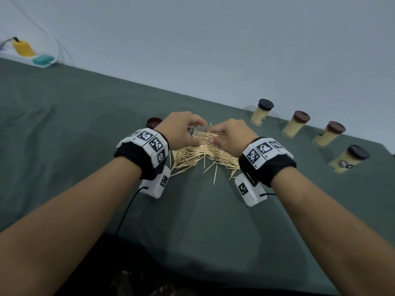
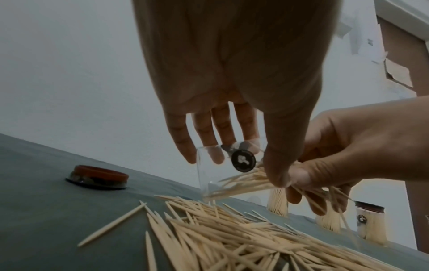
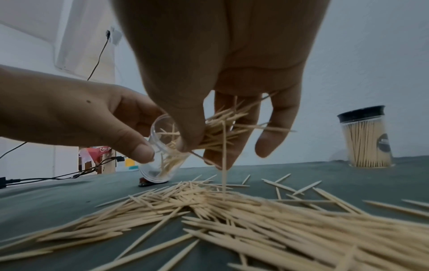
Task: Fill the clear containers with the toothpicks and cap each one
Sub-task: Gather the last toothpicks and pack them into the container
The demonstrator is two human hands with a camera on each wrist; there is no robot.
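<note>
My left hand [image 1: 181,129] grips a clear container [image 2: 216,176] tilted on its side just above the table, its mouth toward the right hand; the container [image 3: 160,155] holds a few toothpicks. My right hand [image 1: 228,135] pinches a bundle of toothpicks [image 3: 220,128] at the container's mouth, some sticking into it, one hanging down. A loose pile of toothpicks [image 1: 198,154] lies on the green cloth below both hands; the pile [image 2: 232,234] fills the near ground. A dark red cap [image 1: 154,122] lies left of the left hand, also the cap [image 2: 99,177].
Several filled, capped containers [image 1: 261,112] stand in a row along the table's far right edge, one [image 3: 365,137] close to my right hand. A yellow item and a teal item [image 1: 43,59] sit at the far left corner. Wrist camera cables trail toward me.
</note>
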